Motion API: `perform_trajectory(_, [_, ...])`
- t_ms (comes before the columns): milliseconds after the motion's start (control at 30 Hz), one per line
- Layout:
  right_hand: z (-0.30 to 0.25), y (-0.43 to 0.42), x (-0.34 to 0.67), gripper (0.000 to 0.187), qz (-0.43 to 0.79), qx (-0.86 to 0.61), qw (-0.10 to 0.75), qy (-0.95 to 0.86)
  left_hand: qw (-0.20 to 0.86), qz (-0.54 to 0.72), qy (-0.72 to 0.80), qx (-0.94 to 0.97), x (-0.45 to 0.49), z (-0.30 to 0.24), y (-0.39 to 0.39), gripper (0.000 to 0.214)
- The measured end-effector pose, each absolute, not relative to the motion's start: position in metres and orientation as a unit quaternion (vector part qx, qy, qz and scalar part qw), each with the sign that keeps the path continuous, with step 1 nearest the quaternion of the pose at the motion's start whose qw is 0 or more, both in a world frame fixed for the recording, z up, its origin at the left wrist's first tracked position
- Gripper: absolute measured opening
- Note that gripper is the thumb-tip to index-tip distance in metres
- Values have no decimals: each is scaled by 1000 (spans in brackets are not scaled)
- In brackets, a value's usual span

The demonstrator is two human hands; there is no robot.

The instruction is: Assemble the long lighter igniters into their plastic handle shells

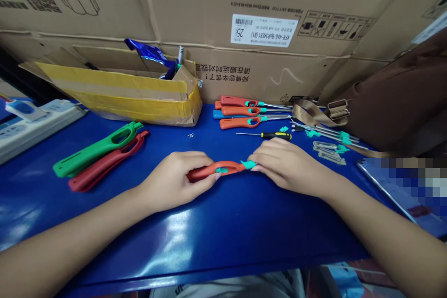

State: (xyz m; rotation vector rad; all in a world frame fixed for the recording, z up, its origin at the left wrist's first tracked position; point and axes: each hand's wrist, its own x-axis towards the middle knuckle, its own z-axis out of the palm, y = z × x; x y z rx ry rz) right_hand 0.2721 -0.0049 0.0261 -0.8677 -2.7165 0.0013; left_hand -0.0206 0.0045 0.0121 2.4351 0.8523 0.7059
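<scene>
My left hand (186,177) is wrapped round the orange handle of a long-neck lighter (231,168), just above the blue tabletop. A teal trigger shows in its opening, with my left thumb close by. At the lighter's right end, my right hand (281,167) pinches the teal collar; anything further along is hidden behind the fingers. Beyond my right hand lies a black and yellow screwdriver (275,136). Further back rest several assembled lighters (240,122) with orange, red and blue handles and metal necks. On the left are a green handle shell (94,151) and a red handle shell (108,163).
A cardboard box with yellow tape (139,102) stands at back left, beside a white power strip (38,123). Tiny screws (190,135) lie mid-table. Metal rods with teal pieces (331,135), clear packets (328,152), a strap (309,114) and a tablet-like device (387,191) are at right.
</scene>
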Motion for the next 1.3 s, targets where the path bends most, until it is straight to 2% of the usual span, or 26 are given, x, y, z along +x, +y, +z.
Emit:
perform_trajectory(167, [21,-9,267,25,-9,-285,180,-941,257,249,323,876,-18,12,1,21])
perform_trajectory(367, [18,-11,264,21,-33,-251,236,-938,390,221,369,814,-20,11,2,34])
perform_trajectory(433, [18,-13,262,21,-43,-250,235,-938,412,219,371,803,-20,12,1,34])
perform_trajectory(600, [19,-17,259,24,-83,-260,199,-941,375,252,360,816,-17,16,-3,34])
perform_trajectory(800, [20,-19,261,26,-103,-252,199,-942,489,205,369,764,-18,14,0,37])
perform_trajectory(1167, [23,-20,262,29,-127,-262,136,-947,207,295,292,886,-16,14,-8,18])
perform_trajectory(1300, [27,-23,261,27,-95,-288,126,-945,106,305,270,907,-15,12,-9,12])
